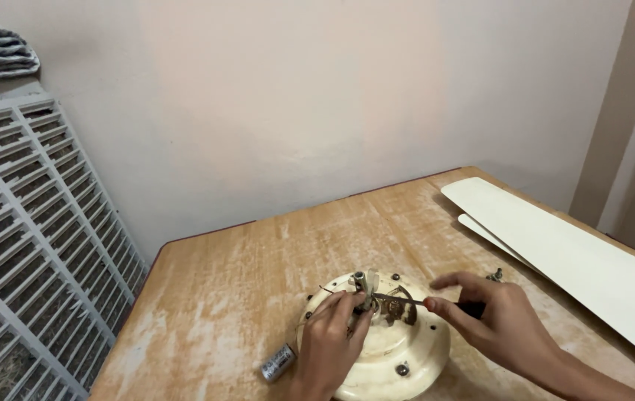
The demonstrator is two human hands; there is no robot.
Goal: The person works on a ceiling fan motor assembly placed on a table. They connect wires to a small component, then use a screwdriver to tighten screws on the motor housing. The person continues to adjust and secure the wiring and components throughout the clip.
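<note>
1. Two hands worked over a cream fan motor housing [377, 349] lying near the front edge of the wooden tabletop [258, 267].
2. The left hand [332, 338] pinched the central shaft [363, 286] and its wires.
3. The right hand [499, 319] gripped a thin tool [399, 299], its long axis running leftward toward the shaft.
4. A small grey capacitor [279, 362] lay just left of the housing; white fan blades [570, 252] lay well apart on the right.

A worn wooden table with a scuffed, pale-streaked top [258, 282] carries a round cream metal fan motor housing [406, 356] near its front edge. Just left of it lies a small silver cylindrical capacitor [279, 362]. 2 long white fan blades [570, 252] rest along the right side.
</note>
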